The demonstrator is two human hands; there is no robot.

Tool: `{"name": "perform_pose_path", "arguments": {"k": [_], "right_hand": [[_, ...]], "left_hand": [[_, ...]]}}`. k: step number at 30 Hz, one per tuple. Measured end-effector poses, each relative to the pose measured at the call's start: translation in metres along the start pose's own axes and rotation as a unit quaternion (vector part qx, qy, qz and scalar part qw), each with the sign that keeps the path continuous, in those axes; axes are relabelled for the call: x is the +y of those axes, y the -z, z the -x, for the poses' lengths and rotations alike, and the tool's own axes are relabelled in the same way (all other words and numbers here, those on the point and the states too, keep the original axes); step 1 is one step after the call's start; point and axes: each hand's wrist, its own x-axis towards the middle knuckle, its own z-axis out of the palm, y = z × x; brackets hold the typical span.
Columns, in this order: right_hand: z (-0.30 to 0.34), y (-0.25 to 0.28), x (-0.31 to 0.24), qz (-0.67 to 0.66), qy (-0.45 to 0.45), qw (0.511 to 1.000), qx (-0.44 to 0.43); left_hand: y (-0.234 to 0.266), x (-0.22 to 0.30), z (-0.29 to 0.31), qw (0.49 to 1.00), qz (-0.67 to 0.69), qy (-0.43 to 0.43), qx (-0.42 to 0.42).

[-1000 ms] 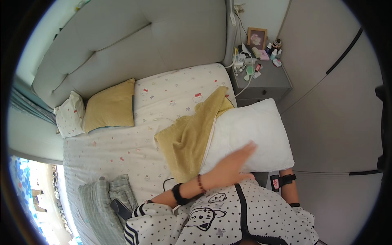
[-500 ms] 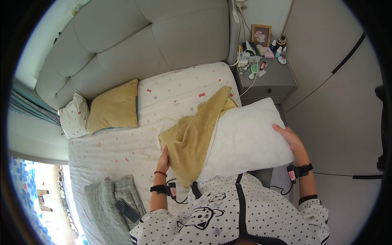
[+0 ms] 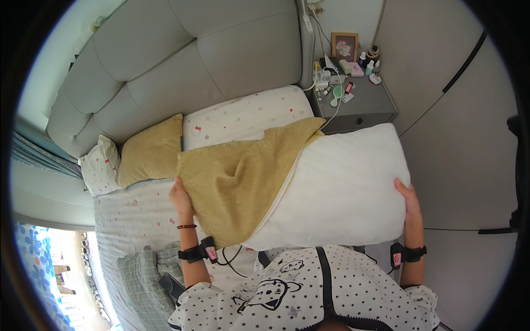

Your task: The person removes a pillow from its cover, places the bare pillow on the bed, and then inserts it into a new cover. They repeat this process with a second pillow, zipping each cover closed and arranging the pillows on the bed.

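Since half a second earlier, both hands had stayed at the ends of the pillow, which now lay flatter and wider across the bed, with the yellow pillowcase (image 3: 237, 182) spread further over its left part. The left hand (image 3: 180, 199) gripped the left edge of that pillowcase, fingers curled onto the fabric. The right hand (image 3: 407, 197) clasped the far right end of the white pillow (image 3: 345, 190), fingers wrapped over its edge. The pillow's bare white part reached toward the grey nightstand (image 3: 359, 105), which carried small bottles and a framed picture. Beyond the left hand, a yellow cushion (image 3: 150, 150) and a small patterned cushion (image 3: 100, 166) leaned at the grey padded headboard (image 3: 182, 66). A green checked blanket (image 3: 141, 278) lay bunched near the left forearm on the patterned bedsheet (image 3: 132, 215).
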Motion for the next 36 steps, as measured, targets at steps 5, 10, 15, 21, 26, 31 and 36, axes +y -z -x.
{"name": "perform_pose_path", "arguments": {"k": [5, 10, 15, 21, 26, 31, 36], "right_hand": [[0.029, 0.008, -0.044, -0.036, 0.081, 0.996, 0.006], [0.053, 0.039, -0.101, 0.117, 0.213, 0.964, 0.113], [0.080, 0.032, -0.148, -0.044, 0.217, 0.967, 0.130], [0.083, 0.010, -0.165, 0.004, 0.230, 0.964, 0.133], [0.052, 0.012, -0.158, -0.058, 0.255, 0.961, 0.085], [0.014, -0.003, -0.145, -0.072, 0.284, 0.956, 0.025], [-0.028, -0.013, -0.105, -0.041, 0.311, 0.947, 0.063]], "left_hand": [[0.043, 0.033, -0.034, 0.994, 0.004, 0.017, 0.110], [0.144, 0.055, -0.063, 0.974, 0.048, -0.012, 0.219], [0.300, 0.074, -0.051, 0.957, -0.156, -0.073, 0.235], [0.416, 0.014, 0.017, 0.867, -0.351, 0.029, 0.353], [0.390, -0.031, 0.067, 0.669, -0.605, 0.162, 0.400], [0.206, -0.016, 0.091, 0.918, -0.380, -0.076, -0.090], [0.018, 0.003, 0.105, 0.887, 0.148, 0.066, -0.433]]}}
